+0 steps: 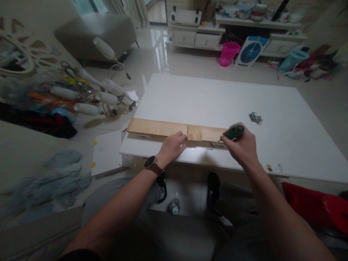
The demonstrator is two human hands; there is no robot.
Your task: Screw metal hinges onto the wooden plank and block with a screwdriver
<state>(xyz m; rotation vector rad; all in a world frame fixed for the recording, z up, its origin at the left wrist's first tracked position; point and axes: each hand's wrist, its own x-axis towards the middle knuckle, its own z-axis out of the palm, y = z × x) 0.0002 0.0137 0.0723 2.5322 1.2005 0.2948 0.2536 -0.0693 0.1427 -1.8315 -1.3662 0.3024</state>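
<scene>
A long, pale wooden board [157, 127] lies near the front edge of the white tabletop [206, 98]. Across its middle sits a short wooden piece [194, 133] with small dark holes along its front edge. My left hand [172, 146] is closed at the board's front side, its curled fingers just left of that piece. In my right hand [244, 145] is a screwdriver [234, 132] with a green and black handle. Its shaft points down and left at the board's front side, where the tip is hard to make out. A small screw [209, 149] lies in front of the board.
Small metal hardware [255, 118] is heaped on the tabletop to the right. A lamp with several white shades [104, 49] stands at left, near a white box [107, 152]. On the floor are a bottle [174, 206] between my feet and a red object [315, 206] at right.
</scene>
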